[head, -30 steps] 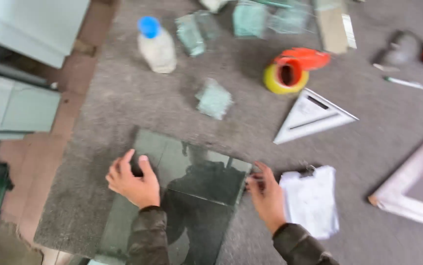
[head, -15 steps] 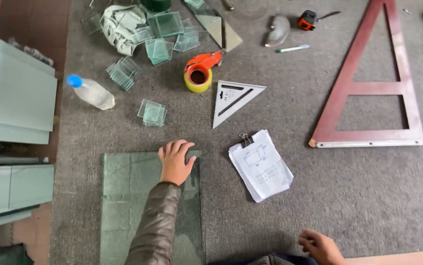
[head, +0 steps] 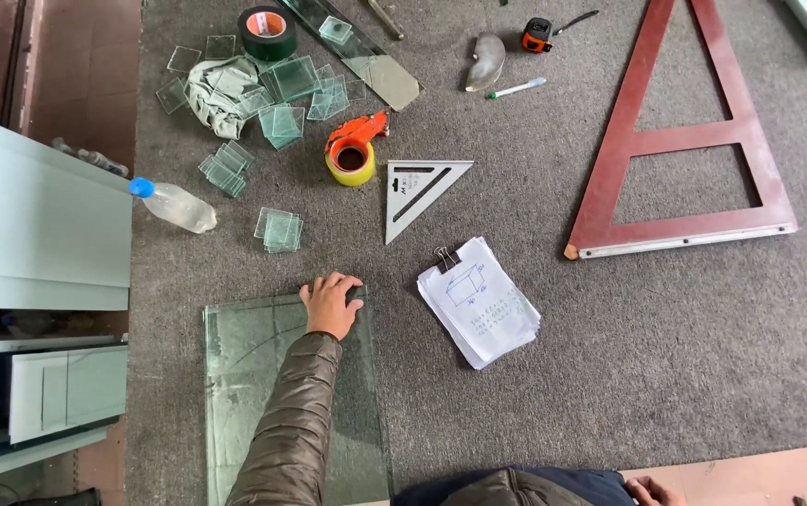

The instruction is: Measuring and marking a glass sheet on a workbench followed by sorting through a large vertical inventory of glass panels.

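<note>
Bottle: lying on its side at left of frame, blue cap toward the table edge, well apart from the work
Glass sheet: flat on the grey felt table, lower left of frame, near edge running out of the bottom; faint curved line across the pane, best treated as a weak spot
Small glass squares: stacked just above the sheet's top edge; worth keeping clear of any slide upward
Left hand: palm down, fingers spread flat on the sheet's upper right corner, pressing rather than gripping, nothing clasped
Good practice: even pressure through the flat palm, fingertips kept back from the raw edge, sheet slid on the felt rather than levered by one corner
Set square: above centre, beside the yellow tape roll
Clipped papers: just right of the sheet, not touching it
Right hand: only a sliver at the bottom edge, right of centre; cannot tell whether closed or loose
Red wooden frame: upper right, well apart
</note>
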